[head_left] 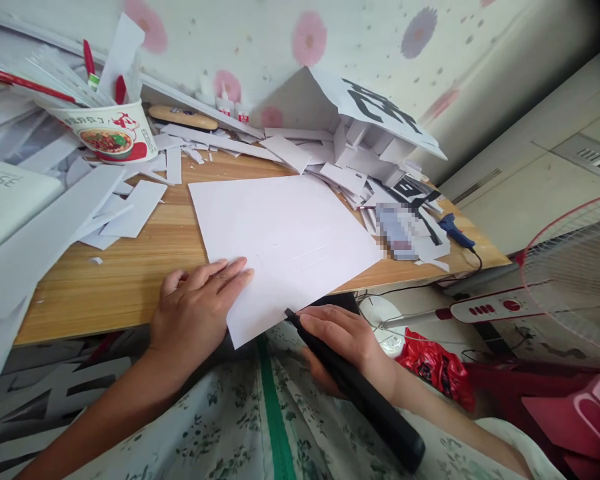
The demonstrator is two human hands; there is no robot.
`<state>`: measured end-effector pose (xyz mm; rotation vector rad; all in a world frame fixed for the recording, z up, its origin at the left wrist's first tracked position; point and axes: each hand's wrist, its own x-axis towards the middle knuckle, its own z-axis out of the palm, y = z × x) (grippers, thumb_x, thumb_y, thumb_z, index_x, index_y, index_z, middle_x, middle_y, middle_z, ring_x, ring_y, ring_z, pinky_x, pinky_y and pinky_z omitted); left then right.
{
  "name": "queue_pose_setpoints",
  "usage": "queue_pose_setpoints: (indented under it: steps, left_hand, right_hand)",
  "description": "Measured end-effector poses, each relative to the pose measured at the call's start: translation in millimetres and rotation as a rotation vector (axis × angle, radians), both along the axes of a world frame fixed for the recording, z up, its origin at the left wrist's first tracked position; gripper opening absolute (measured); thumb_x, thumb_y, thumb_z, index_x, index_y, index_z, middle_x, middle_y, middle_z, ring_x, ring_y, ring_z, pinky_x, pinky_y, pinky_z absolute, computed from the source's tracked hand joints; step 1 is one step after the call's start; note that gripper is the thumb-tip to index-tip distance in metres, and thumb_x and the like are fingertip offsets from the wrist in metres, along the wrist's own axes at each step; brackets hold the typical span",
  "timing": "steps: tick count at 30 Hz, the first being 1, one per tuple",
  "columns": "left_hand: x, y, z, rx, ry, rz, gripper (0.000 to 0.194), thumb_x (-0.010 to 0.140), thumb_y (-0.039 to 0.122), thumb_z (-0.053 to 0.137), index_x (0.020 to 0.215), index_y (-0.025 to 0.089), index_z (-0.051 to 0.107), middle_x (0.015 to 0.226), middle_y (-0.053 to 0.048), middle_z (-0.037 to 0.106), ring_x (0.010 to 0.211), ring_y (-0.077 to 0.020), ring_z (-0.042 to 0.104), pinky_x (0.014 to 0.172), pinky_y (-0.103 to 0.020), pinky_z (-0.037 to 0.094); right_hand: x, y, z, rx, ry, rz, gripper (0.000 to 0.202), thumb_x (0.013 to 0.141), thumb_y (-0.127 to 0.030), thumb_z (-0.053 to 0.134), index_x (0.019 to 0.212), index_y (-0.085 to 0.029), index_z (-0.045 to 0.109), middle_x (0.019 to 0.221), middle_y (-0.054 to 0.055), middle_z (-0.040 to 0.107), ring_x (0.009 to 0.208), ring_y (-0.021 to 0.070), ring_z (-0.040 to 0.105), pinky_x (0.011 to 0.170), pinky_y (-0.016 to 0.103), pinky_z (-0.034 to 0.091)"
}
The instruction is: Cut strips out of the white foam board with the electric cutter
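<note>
A large white foam board or card sheet (280, 220) lies on the table, its near corner sticking out over the front edge. A few thin, short lines mark its surface. My left hand (200, 303) rests on the sheet's left near edge, fingers stretched out and pressing flat. My right hand (343, 340) is closed around a long black tool (365, 400) with a thick handle and a narrow tip. That tip is at the sheet's near right edge; whether it touches cannot be told. The tool's thick end points toward my body.
White offcuts (135, 207) pile up at the left and back. A paper food tub (115, 133) holds tools and clear sticks. A white box-like model (375, 133) stands at the back right, near a blue glue gun (455, 231). A fan (510, 307) stands right of the wooden table (105, 287).
</note>
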<state>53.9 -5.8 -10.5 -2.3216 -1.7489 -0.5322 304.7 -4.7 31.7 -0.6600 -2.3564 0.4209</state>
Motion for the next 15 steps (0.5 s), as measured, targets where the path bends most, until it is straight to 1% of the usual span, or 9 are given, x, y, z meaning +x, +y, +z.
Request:
queue_pose_setpoints:
  steps: [3, 5, 8, 10, 13, 15]
  left_hand:
    - [-0.8, 0.2, 0.1, -0.011, 0.018, 0.005, 0.04, 0.096, 0.015, 0.034, 0.127, 0.028, 0.056, 0.139, 0.002, 0.052, 0.119, -0.0304, 0.052, 0.088, -0.052, 0.034]
    - [-1.8, 0.5, 0.3, -0.009, 0.031, -0.001, 0.041, 0.095, 0.014, 0.034, 0.126, 0.028, 0.057, 0.139, 0.002, 0.053, 0.119, -0.0302, 0.052, 0.088, -0.051, 0.034]
    - [-3.9, 0.8, 1.7, -0.008, 0.056, -0.01, 0.042, 0.094, 0.014, 0.034, 0.126, 0.028, 0.057, 0.139, 0.002, 0.053, 0.118, -0.03, 0.051, 0.09, -0.052, 0.034]
    - [-5.0, 0.5, 4.1, -0.026, 0.078, -0.028, 0.043, 0.093, 0.013, 0.034, 0.127, 0.028, 0.056, 0.14, 0.001, 0.052, 0.118, -0.0304, 0.051, 0.091, -0.053, 0.034]
    - [-4.9, -0.8, 9.3, -0.072, 0.119, -0.052, 0.052, 0.088, 0.009, 0.038, 0.133, 0.031, 0.053, 0.143, -0.002, 0.048, 0.119, -0.0327, 0.049, 0.093, -0.055, 0.035]
    - [-3.8, -1.8, 12.8, -0.099, 0.148, -0.058, 0.061, 0.083, 0.006, 0.041, 0.135, 0.036, 0.05, 0.144, -0.004, 0.047, 0.12, -0.0351, 0.048, 0.094, -0.057, 0.034]
  right_hand:
    - [10.2, -4.8, -2.9, -0.066, 0.046, 0.008, 0.042, 0.07, -0.009, 0.059, 0.111, -0.017, 0.056, 0.097, 0.012, 0.069, 0.083, 0.0207, 0.068, 0.071, 0.031, 0.059]
    - [18.5, -7.7, -3.8, -0.093, 0.093, -0.015, 0.043, 0.069, -0.01, 0.059, 0.111, -0.017, 0.057, 0.097, 0.011, 0.069, 0.081, 0.0199, 0.069, 0.068, 0.029, 0.059]
    - [28.4, -8.9, -4.7, -0.125, 0.2, -0.111, 0.045, 0.072, -0.012, 0.06, 0.116, -0.02, 0.058, 0.103, 0.01, 0.069, 0.089, 0.022, 0.07, 0.074, 0.032, 0.059]
    - [30.7, -7.6, -6.4, -0.137, 0.261, -0.141, 0.047, 0.073, -0.011, 0.06, 0.118, -0.021, 0.057, 0.105, 0.01, 0.07, 0.093, 0.0236, 0.069, 0.075, 0.034, 0.059]
    - [27.8, -4.3, -11.8, -0.124, 0.3, -0.099, 0.05, 0.073, -0.013, 0.062, 0.122, -0.023, 0.055, 0.106, 0.01, 0.07, 0.091, 0.0252, 0.07, 0.074, 0.036, 0.06]
    - [24.0, -2.3, -15.9, -0.119, 0.299, -0.053, 0.053, 0.072, -0.014, 0.064, 0.124, -0.023, 0.054, 0.106, 0.011, 0.07, 0.089, 0.026, 0.07, 0.072, 0.036, 0.061]
